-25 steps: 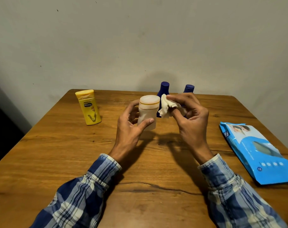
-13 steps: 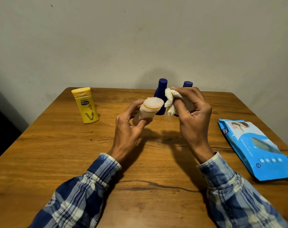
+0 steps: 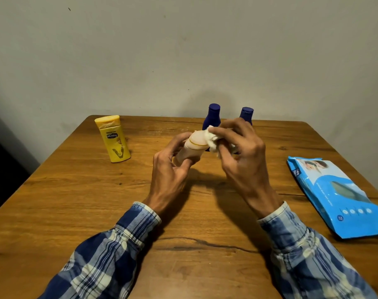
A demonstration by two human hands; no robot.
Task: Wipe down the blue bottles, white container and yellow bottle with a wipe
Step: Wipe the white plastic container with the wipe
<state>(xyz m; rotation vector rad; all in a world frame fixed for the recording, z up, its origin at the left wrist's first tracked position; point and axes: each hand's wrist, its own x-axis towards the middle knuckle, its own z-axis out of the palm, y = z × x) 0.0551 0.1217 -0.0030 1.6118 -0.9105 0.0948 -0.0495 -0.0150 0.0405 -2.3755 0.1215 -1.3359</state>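
My left hand [image 3: 171, 169] grips the white container [image 3: 191, 148], tilted with its cap toward the right, above the middle of the table. My right hand [image 3: 241, 156] pinches a crumpled white wipe [image 3: 212, 140] and presses it against the container's cap. Two blue bottles stand upright behind my hands: one [image 3: 212, 114] just left of my right fingers, the other [image 3: 246, 114] mostly hidden behind them. The yellow bottle [image 3: 113, 139] stands cap-down at the back left.
A blue wipe packet [image 3: 339, 195] lies flat near the right edge of the wooden table [image 3: 86, 201]. A plain wall rises right behind the table's far edge.
My left hand has tilted the container further to the right, and my right hand has brought the wipe from beside it onto its cap.
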